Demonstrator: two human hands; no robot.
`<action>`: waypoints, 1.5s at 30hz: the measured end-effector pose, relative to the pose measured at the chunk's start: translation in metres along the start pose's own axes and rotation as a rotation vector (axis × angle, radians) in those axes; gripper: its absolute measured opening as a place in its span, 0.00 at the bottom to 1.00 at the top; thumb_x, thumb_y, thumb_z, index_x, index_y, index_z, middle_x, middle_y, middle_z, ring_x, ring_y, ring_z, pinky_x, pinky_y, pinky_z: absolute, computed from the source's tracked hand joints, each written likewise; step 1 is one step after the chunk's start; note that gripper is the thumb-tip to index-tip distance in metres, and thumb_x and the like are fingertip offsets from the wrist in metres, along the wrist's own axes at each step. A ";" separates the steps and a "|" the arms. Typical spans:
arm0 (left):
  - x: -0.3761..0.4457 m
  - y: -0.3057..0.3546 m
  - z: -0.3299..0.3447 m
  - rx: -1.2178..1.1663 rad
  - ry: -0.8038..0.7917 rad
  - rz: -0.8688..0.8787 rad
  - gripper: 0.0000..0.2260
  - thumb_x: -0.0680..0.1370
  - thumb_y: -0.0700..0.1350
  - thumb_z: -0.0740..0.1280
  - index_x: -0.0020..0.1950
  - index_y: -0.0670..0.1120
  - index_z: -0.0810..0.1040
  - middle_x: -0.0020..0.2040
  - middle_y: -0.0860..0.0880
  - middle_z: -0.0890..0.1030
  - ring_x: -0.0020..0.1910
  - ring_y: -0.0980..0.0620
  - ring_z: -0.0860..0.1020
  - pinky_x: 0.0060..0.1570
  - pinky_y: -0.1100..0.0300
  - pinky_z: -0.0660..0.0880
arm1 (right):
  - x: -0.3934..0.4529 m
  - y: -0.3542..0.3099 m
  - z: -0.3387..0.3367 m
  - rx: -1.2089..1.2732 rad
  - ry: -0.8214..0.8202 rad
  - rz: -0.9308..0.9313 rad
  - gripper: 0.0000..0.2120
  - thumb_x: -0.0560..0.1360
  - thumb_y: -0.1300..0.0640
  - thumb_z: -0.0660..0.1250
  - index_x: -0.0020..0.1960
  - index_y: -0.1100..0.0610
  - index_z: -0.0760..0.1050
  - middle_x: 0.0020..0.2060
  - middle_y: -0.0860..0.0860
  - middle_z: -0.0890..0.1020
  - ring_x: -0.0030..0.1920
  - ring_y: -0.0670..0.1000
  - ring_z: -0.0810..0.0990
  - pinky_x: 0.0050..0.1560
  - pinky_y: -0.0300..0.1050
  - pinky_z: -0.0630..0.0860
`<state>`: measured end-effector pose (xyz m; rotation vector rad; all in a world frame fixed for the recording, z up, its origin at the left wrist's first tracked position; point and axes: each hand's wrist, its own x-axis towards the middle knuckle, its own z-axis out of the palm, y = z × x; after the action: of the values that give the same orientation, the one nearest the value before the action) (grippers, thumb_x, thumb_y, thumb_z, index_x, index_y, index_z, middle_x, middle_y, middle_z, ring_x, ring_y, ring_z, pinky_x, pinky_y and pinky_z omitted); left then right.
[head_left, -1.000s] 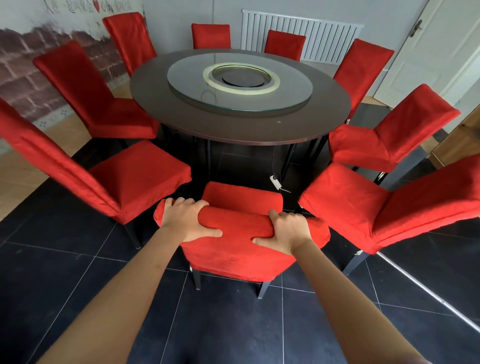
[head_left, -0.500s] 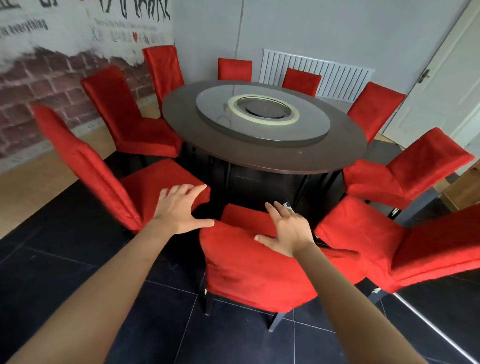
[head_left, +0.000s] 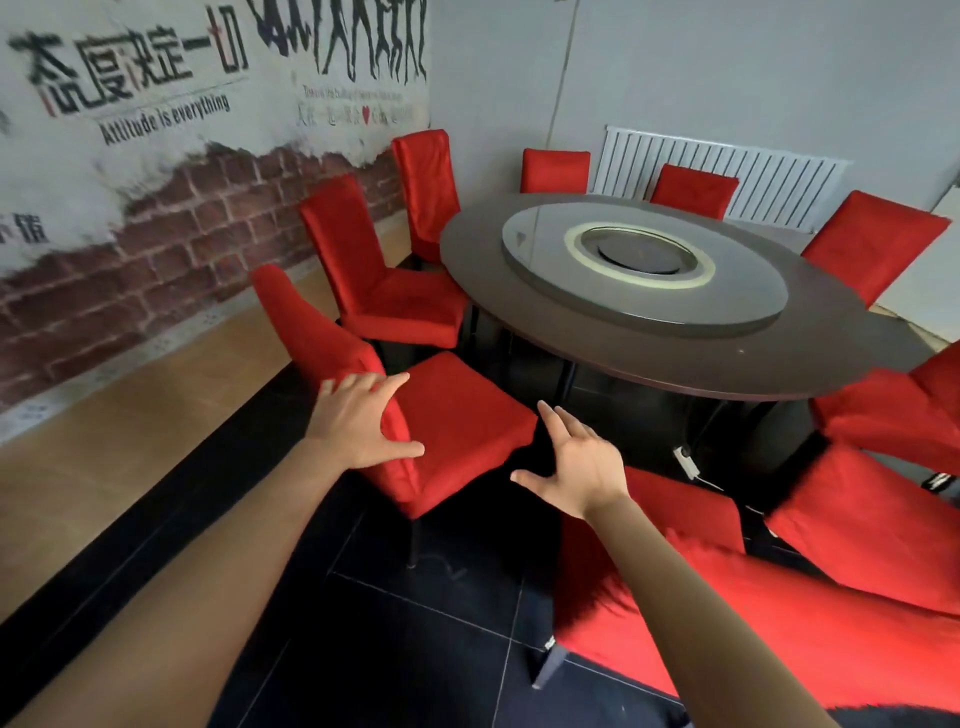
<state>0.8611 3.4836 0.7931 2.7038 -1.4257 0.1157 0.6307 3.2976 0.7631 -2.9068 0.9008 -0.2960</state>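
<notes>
Where the brick-painted wall (head_left: 156, 218) with its black lettering runs along the left, a tan strip of floor (head_left: 130, 426) meets the dark tiled floor (head_left: 415, 649) that fills the lower part of the view. On the dark tiles stands a large round table (head_left: 649, 358), dark brown, bearing a glass turntable (head_left: 753, 296) with a pale ring at its middle. A white radiator (head_left: 769, 182) hangs behind it. Red-covered chairs (head_left: 395, 291) ring the table, most of them close to its edge. The near chair (head_left: 805, 639) at the lower right is blurred and lies partly under the right forearm. The red chair (head_left: 462, 415) that the hands reach for stands at the table's left front, its seat turned toward the table and its backrest toward the brick-painted wall. The left hand (head_left: 358, 421) is spread wide at the top of that backrest, thumb stretched over the seat side (whether the palm actually touches the cover cannot be told). The right hand (head_left: 576, 462) is spread too, fingers straight, holding nothing, in the air just beside the seat's front corner, between the two chairs. The hands are well apart from each other. A small white plug block (head_left: 687, 461) lies on the tiles under the table.
</notes>
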 end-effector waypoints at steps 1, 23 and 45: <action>0.001 -0.016 0.003 0.000 -0.002 -0.006 0.47 0.63 0.75 0.64 0.77 0.56 0.55 0.73 0.50 0.65 0.71 0.47 0.64 0.69 0.47 0.59 | 0.010 -0.016 0.004 0.006 -0.010 -0.011 0.49 0.67 0.30 0.66 0.79 0.49 0.50 0.75 0.53 0.64 0.71 0.55 0.68 0.62 0.48 0.72; 0.164 -0.287 0.048 0.045 -0.048 0.009 0.46 0.66 0.74 0.62 0.77 0.55 0.54 0.73 0.51 0.66 0.70 0.48 0.64 0.68 0.46 0.59 | 0.269 -0.208 0.076 -0.036 -0.085 -0.152 0.52 0.66 0.29 0.67 0.79 0.50 0.47 0.75 0.54 0.63 0.71 0.56 0.68 0.60 0.48 0.73; 0.336 -0.372 0.083 0.058 -0.166 0.589 0.41 0.69 0.74 0.56 0.78 0.57 0.52 0.72 0.50 0.66 0.71 0.48 0.63 0.68 0.49 0.59 | 0.324 -0.300 0.144 -0.107 -0.159 0.535 0.52 0.66 0.26 0.62 0.78 0.50 0.46 0.64 0.52 0.74 0.60 0.56 0.76 0.57 0.49 0.71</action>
<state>1.3597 3.4087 0.7317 2.2844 -2.2558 -0.0346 1.0877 3.3637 0.7150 -2.5874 1.6405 0.0254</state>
